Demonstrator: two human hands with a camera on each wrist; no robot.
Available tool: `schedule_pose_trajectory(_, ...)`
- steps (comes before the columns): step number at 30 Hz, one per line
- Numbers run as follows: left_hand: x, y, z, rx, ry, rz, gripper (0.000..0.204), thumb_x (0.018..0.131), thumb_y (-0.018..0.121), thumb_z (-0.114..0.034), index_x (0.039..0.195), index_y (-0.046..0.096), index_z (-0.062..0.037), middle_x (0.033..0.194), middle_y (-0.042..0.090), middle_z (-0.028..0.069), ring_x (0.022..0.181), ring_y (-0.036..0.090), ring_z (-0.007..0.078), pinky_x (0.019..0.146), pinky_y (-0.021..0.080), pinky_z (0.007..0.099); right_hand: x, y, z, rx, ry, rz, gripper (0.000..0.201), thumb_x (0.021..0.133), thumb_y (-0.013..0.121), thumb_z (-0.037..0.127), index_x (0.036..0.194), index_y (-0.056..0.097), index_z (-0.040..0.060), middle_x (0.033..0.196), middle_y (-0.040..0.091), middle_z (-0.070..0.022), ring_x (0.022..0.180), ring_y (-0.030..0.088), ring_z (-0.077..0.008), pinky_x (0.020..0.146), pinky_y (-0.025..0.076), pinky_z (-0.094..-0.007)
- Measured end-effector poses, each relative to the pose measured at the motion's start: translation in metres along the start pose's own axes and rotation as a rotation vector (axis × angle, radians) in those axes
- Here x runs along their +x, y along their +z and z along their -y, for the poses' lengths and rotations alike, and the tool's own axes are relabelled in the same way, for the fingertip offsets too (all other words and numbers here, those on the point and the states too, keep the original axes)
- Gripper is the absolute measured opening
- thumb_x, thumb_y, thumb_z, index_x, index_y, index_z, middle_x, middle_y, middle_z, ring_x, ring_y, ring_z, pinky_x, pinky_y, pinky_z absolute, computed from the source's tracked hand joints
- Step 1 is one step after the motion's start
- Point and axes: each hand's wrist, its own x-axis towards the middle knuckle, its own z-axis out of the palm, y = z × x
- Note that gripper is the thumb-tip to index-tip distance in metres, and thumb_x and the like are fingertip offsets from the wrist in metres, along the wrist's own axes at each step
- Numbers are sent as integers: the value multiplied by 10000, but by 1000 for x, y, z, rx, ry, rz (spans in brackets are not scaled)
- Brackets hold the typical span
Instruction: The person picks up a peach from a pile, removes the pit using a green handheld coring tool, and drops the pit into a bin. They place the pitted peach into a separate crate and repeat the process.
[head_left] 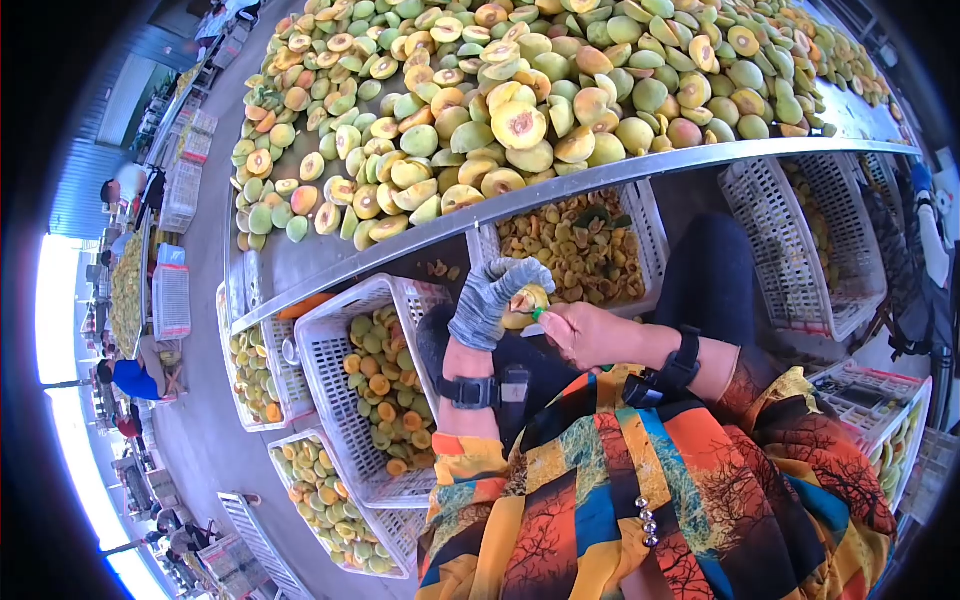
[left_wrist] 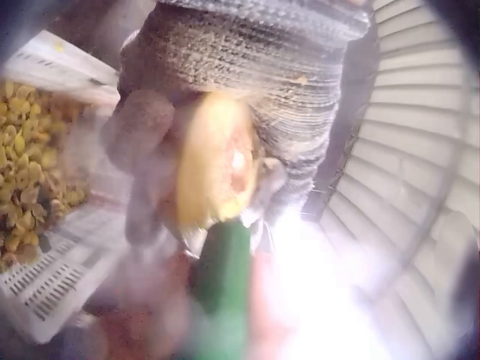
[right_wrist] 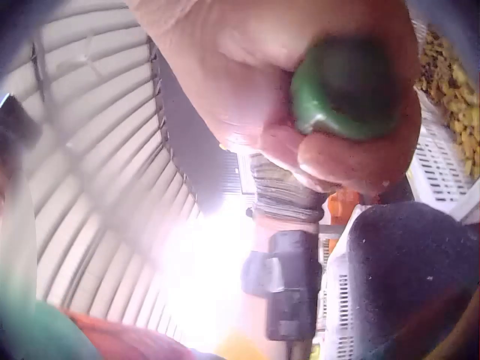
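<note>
In the head view my left hand (head_left: 483, 308), in a grey knit glove, grips a halved peach (head_left: 524, 306) above my lap. Its cut face, with a reddish centre, shows in the left wrist view. My bare right hand (head_left: 597, 336) holds a small tool by its green handle (right_wrist: 345, 90). In the left wrist view the green handle (left_wrist: 225, 274) points up at the lower end of the peach half (left_wrist: 210, 165). The tool's working tip is hidden at the fruit.
A metal-edged table (head_left: 560, 188) heaped with peach halves (head_left: 520, 125) stands in front. Below it is a white crate (head_left: 655, 235) of small cut pieces. Another crate (head_left: 340, 400) holding peach halves is at my left, with further crates around. People work at far left.
</note>
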Motion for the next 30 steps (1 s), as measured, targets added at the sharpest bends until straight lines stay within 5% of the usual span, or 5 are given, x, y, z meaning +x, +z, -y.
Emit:
schedule_pose_trajectory(9, -11, 6, 29, -438, 43, -45, 282, 806, 615, -265, 839, 603, 15, 776, 621, 140, 645, 609, 245, 583, 517, 341, -1, -5, -4, 814, 307, 368, 422, 915, 318, 455, 832, 423, 55, 560, 325, 36, 372, 289, -32, 320, 304, -191)
schedule_pose_trajectory(13, -10, 18, 37, -587, 55, -262, 261, 803, 623, -269, 824, 609, -9, 756, 619, 131, 625, 608, 240, 539, 519, 367, 3, -2, -4, 805, 354, 340, 438, 913, 303, 466, 824, 421, 53, 560, 332, 37, 369, 294, -35, 318, 303, -189)
schedule_pose_trajectory(16, -8, 13, 39, -408, 33, -352, 317, 805, 599, -304, 872, 566, 4, 785, 608, 147, 636, 602, 279, 575, 522, 387, 5, 6, -5, 258, 256, 85, 453, 914, 283, 472, 818, 419, 51, 559, 342, 36, 365, 296, -39, 318, 299, -191)
schedule_pose_trajectory(22, -17, -1, 11, -32, -40, -39, 340, 820, 577, -312, 798, 621, 24, 760, 633, 140, 672, 611, 220, 660, 499, 298, 5, 7, -8, 380, 298, 254, 464, 910, 287, 485, 823, 424, 50, 557, 340, 33, 381, 302, -47, 326, 290, -196)
schedule_pose_trajectory(30, -17, 17, 31, -687, 129, 40, 394, 800, 582, -406, 911, 610, -29, 781, 602, 138, 658, 600, 239, 652, 504, 353, 7, 5, -11, 902, 339, 598, 435, 905, 307, 495, 861, 449, 86, 539, 314, 57, 364, 265, -24, 302, 252, -186)
